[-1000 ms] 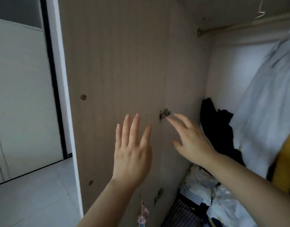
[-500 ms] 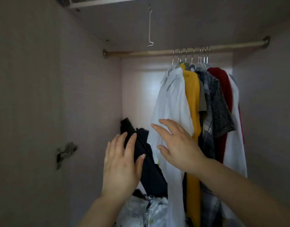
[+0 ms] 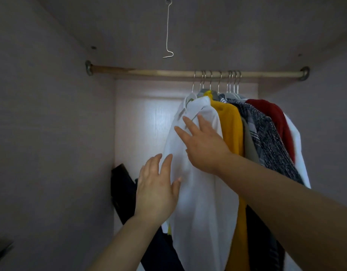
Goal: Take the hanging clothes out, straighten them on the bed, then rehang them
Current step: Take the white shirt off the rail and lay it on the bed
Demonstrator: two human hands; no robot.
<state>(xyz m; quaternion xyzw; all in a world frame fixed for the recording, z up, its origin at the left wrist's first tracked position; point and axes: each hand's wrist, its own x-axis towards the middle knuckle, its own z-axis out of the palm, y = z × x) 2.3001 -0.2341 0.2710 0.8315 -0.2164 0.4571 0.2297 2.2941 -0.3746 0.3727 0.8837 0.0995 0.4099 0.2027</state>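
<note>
- The white shirt (image 3: 200, 173) hangs first from the left in a row of clothes on a wooden rail (image 3: 168, 72), its collar up near the metal hanger hooks (image 3: 217, 81)
- Pressed against its right side is a yellow garment (image 3: 230, 126), then a grey marled knit (image 3: 266, 137), a red garment (image 3: 270, 112) and another white garment (image 3: 298, 149) at the far end, all packed tight together
- Left of the shirt the rail is bare; a dark garment (image 3: 123, 184) leans low in the back corner, partly behind the left hand
- All of this sits inside a wardrobe (image 3: 51, 133) with pale walls; a thin wire hook (image 3: 167, 32) dangles from its ceiling above the rail
- The right hand (image 3: 204, 145) lies flat on the shirt's upper front, fingers straight and spread, gripping nothing
- The left hand (image 3: 156, 190) is raised at the shirt's left edge, fingers straight and slightly apart, thumb tip over the fabric; whether it touches cannot be told
</note>
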